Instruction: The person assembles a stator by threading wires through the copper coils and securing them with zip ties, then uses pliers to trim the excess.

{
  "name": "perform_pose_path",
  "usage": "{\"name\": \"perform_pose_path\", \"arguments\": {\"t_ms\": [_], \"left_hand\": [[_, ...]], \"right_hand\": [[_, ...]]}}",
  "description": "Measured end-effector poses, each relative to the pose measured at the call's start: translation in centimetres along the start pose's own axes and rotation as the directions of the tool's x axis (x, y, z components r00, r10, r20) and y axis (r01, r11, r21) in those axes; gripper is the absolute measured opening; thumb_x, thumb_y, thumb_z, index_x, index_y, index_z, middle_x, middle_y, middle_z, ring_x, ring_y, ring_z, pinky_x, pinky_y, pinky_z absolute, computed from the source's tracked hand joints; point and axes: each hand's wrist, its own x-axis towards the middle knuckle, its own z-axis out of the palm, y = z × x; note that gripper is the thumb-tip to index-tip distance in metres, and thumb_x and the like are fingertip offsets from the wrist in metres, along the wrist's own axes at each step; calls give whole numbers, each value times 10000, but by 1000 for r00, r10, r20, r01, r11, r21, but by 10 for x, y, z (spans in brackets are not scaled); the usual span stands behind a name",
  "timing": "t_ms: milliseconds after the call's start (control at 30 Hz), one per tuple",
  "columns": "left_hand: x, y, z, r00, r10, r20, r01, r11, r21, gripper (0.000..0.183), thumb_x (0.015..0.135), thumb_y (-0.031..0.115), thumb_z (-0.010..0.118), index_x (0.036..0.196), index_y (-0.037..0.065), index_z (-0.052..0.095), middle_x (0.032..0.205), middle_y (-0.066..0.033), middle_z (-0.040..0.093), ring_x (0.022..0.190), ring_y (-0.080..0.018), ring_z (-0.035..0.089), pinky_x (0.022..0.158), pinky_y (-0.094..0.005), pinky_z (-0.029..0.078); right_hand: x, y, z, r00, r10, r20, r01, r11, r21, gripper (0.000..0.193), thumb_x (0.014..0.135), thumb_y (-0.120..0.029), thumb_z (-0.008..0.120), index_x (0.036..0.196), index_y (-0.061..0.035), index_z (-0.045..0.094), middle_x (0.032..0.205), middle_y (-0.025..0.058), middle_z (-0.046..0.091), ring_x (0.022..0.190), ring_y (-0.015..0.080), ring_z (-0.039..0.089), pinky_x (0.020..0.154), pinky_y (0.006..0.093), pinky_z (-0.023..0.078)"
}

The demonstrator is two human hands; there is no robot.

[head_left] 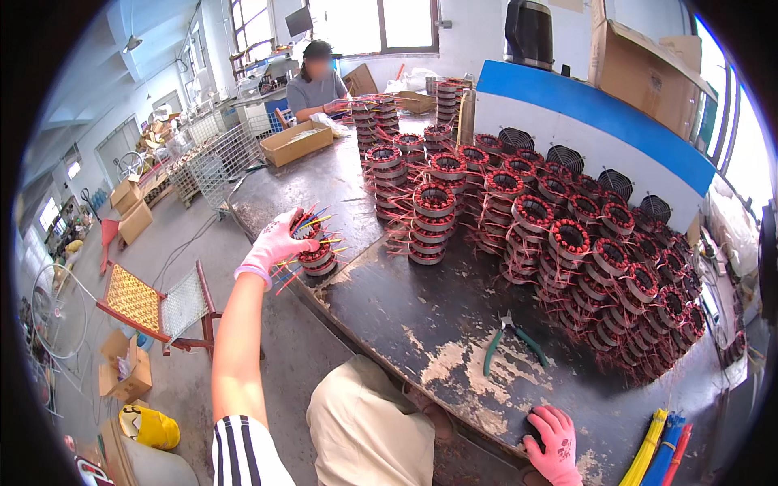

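Note:
My left hand (277, 245), in a pink glove, reaches out to the table's left edge. Its fingers grip the top motor stator (306, 227) of a short stack, whose lower stator (318, 261) shows just beneath. Yellow, blue and red wires stick out around that stack. My right hand (554, 442), also in a pink glove, rests on the table's near edge with its fingers laid on the surface and nothing visible in them. Pliers with green handles (514, 342) lie with their handles spread, beyond my right hand.
Many stacked stators (567, 236) with red windings fill the table's right and far side. Bundles of yellow, blue and red wires (669, 450) lie at the near right. A cardboard box (297, 144) stands farther back, near a seated person (316, 87). A chair (154, 301) stands left.

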Motion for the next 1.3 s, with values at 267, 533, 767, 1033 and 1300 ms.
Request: {"name": "perform_pose_path", "arguments": {"t_ms": [267, 533, 767, 1033, 1300], "left_hand": [[30, -12, 24, 993, -17, 119, 16, 1000, 8, 1066, 649, 412, 911, 1511, 4, 437, 1479, -203, 532, 1380, -320, 505, 1174, -372, 378], [26, -25, 31, 996, -26, 87, 35, 994, -103, 1058, 680, 503, 871, 1531, 52, 434, 1527, -186, 474, 1419, -329, 457, 1192, -389, 357], [23, -10, 30, 997, -1, 77, -8, 994, 111, 1039, 657, 532, 881, 1488, 57, 475, 1465, -192, 510, 1373, -358, 493, 1153, -404, 398], [25, -19, 39, 999, 17, 35, -19, 998, 58, 1041, 654, 473, 901, 1496, 45, 461, 1487, -199, 477, 1384, -364, 477, 1154, -387, 394], [13, 11, 40, 988, 124, -93, -73, 901, 428, 1009, 700, 415, 911, 1505, 23, 446, 1529, -220, 430, 1427, -369, 427, 1177, -426, 368]], "right_hand": [[-1, -11, 0, 996, 76, 43, -77, 997, 7, 409, 895, -176, 674, 1290, -74, 641, 1383, 150, 599, 1301, 382, 515, 1124, 481, 390], [1, -6, 2, 999, 51, 13, -51, 999, -6, 429, 797, -210, 714, 1201, -72, 662, 1318, 127, 626, 1261, 364, 546, 1090, 506, 411], [2, -4, 3, 998, 57, 7, -57, 998, -14, 435, 762, -225, 728, 1166, -75, 667, 1292, 108, 636, 1246, 358, 558, 1075, 514, 419], [1, -5, 1, 999, 52, 5, -52, 998, -25, 447, 761, -222, 736, 1180, -83, 662, 1300, 103, 630, 1250, 351, 557, 1076, 515, 418], [3, -7, 2, 999, 41, -10, -41, 999, -17, 439, 761, -212, 735, 1175, -85, 665, 1292, 99, 631, 1246, 349, 561, 1057, 508, 435]]}}
